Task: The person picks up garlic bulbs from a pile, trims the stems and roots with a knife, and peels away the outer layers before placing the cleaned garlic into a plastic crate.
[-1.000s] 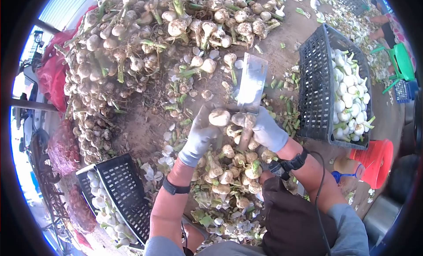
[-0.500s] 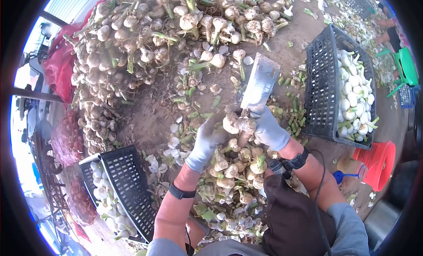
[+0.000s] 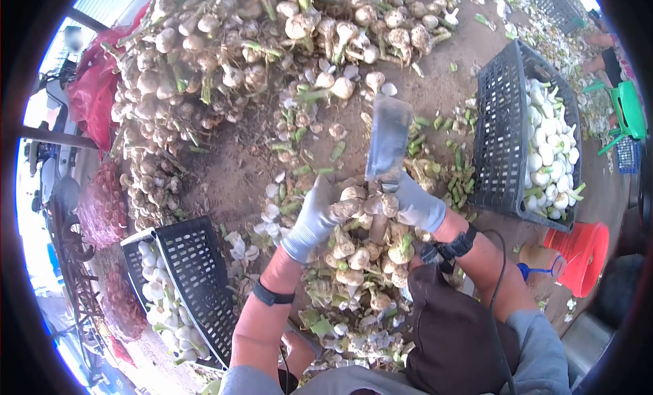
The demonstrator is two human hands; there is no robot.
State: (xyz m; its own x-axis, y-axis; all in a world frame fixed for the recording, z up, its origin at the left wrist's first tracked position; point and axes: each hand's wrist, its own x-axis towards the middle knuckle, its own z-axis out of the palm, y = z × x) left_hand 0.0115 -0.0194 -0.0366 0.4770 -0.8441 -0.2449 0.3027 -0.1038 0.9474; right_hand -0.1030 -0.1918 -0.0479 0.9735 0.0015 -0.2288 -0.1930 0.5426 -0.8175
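In a pale glove, my left hand (image 3: 314, 221) closes on a garlic bulb (image 3: 345, 206) at the middle of the view. My right hand (image 3: 418, 203), gloved too, is wrapped round the handle end of a broad cleaver (image 3: 389, 138), whose blade points away from me. More bulbs sit between my two hands, close under the blade; which hand bears them I cannot tell. Below my hands lies a heap of garlic bulbs (image 3: 357, 259). The fingertips of both hands are partly hidden.
A big pile of untrimmed garlic (image 3: 204, 61) spreads at the upper left. Black crates of white bulbs stand at right (image 3: 491, 133) and lower left (image 3: 197, 272). At far right are a red bucket (image 3: 583, 255), a green stool (image 3: 627, 109) and part of a person (image 3: 605, 55).
The cleaver has turned more upright and moved slightly left. My left hand has shifted a little left, and the bulbs at my hands have changed position.
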